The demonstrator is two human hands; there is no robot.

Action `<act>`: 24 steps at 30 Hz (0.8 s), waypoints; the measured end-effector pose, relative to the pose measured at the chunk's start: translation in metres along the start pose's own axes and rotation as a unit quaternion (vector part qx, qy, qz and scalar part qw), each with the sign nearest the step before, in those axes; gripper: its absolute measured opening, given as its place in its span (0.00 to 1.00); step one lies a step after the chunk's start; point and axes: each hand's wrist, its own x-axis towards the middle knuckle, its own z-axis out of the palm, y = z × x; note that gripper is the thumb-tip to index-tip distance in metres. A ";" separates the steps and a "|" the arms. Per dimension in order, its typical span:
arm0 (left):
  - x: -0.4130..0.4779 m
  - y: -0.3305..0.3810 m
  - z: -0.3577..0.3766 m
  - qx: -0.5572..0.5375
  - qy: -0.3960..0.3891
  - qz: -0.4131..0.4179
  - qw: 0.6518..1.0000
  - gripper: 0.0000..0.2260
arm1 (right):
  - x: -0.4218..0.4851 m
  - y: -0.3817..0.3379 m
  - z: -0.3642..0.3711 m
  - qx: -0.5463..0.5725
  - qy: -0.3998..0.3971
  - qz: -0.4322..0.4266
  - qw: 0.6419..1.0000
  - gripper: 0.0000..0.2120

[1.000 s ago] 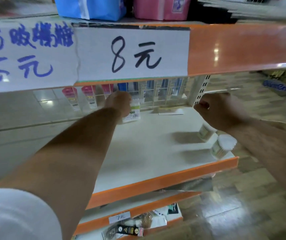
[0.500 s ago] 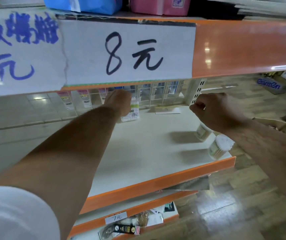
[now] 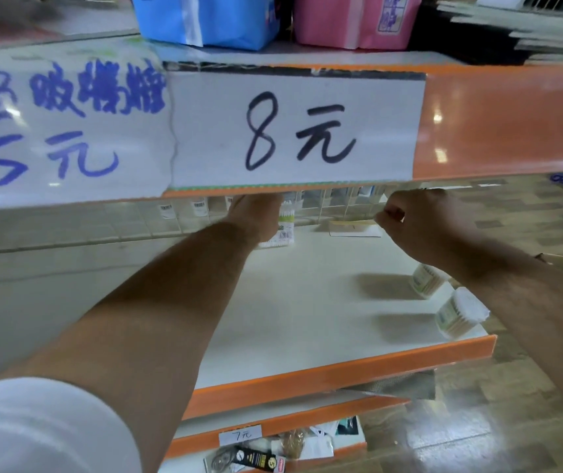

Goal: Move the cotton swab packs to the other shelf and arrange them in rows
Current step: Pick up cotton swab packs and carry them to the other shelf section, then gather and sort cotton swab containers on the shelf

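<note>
An upright cotton swab pack was held at the back of the white shelf by the left hand. Its fingers appeared to be wrapped round the pack, though they were partly hidden. The right hand was clenched on nothing visible. It was nearer to the rear swab tub and front swab tub, both tilted at the shelf's right edge. Bare shelf was left between pack and tubs.

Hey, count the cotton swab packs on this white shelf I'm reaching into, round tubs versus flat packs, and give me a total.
Round tubs: 2
Flat pack, in the left hand: 1
Total: 3
</note>
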 end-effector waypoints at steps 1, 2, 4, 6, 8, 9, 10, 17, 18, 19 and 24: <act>-0.001 0.000 0.000 -0.012 -0.002 -0.005 1.000 0.17 | 0.003 -0.002 0.001 -0.002 -0.003 0.001 1.000 0.14; -0.003 -0.002 -0.001 -0.025 0.002 -0.011 1.000 0.17 | 0.006 -0.005 0.002 -0.005 -0.005 -0.005 1.000 0.14; -0.006 -0.006 -0.001 -0.042 0.005 -0.015 0.999 0.17 | 0.012 -0.011 0.004 -0.022 -0.016 -0.020 0.999 0.14; -0.015 -0.012 -0.006 -0.049 -0.022 -0.027 0.998 0.21 | 0.016 -0.021 0.005 -0.030 -0.049 -0.047 0.997 0.14; -0.031 -0.020 -0.017 -0.064 -0.064 -0.047 0.995 0.26 | 0.019 -0.037 0.009 -0.035 -0.100 -0.089 0.990 0.14; -0.042 -0.025 -0.024 -0.069 -0.082 -0.056 0.993 0.27 | 0.021 -0.047 0.012 -0.034 -0.136 -0.110 0.984 0.14; -0.053 -0.031 -0.031 -0.068 -0.098 -0.065 0.991 0.29 | 0.021 -0.059 0.015 -0.033 -0.178 -0.131 0.975 0.15; -0.157 -0.084 -0.079 0.013 -0.146 -0.138 0.979 0.32 | 0.011 -0.168 0.019 0.004 -0.275 -0.307 0.911 0.29; -0.174 -0.093 -0.086 0.023 -0.143 -0.155 0.977 0.32 | 0.008 -0.186 0.018 -0.001 -0.273 -0.321 0.907 0.33; -0.191 -0.102 -0.094 0.034 -0.144 -0.172 0.974 0.32 | 0.004 -0.204 0.016 -0.005 -0.266 -0.335 0.904 0.34; -0.273 -0.151 -0.132 0.036 -0.160 -0.283 0.945 0.33 | -0.021 -0.283 -0.003 0.023 -0.281 -0.380 0.881 0.29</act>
